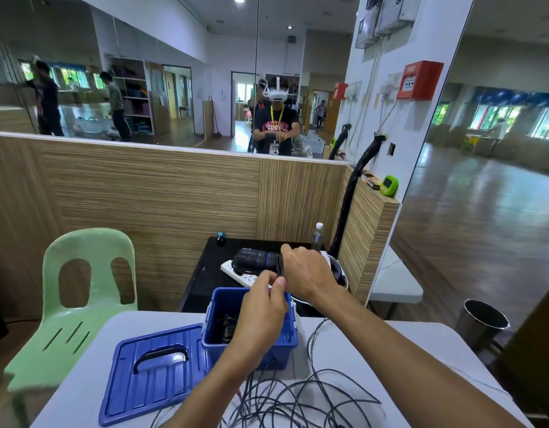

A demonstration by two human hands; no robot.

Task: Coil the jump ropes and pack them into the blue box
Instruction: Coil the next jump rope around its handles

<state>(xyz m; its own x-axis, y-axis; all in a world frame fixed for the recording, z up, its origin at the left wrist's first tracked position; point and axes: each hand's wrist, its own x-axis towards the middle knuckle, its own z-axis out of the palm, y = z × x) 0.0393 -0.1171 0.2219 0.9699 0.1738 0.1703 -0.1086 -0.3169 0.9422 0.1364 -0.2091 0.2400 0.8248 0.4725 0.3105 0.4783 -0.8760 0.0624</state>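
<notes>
**Both hands up over the blue box**

My right hand [307,273] grips the black jump rope handle [279,263], and my left hand [265,299] pinches it from below. The blue box [217,322] sits open underneath, coils inside, its lid [152,372] beside it. Loose black ropes [297,396] sprawl across the table [421,350].

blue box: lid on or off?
Off. The lid lies flat on the table, handle up, left of the box. The box is open on top, with something dark coiled inside.

Only legible txt: "FIRE" on red wall alarm box [419,80].
</notes>
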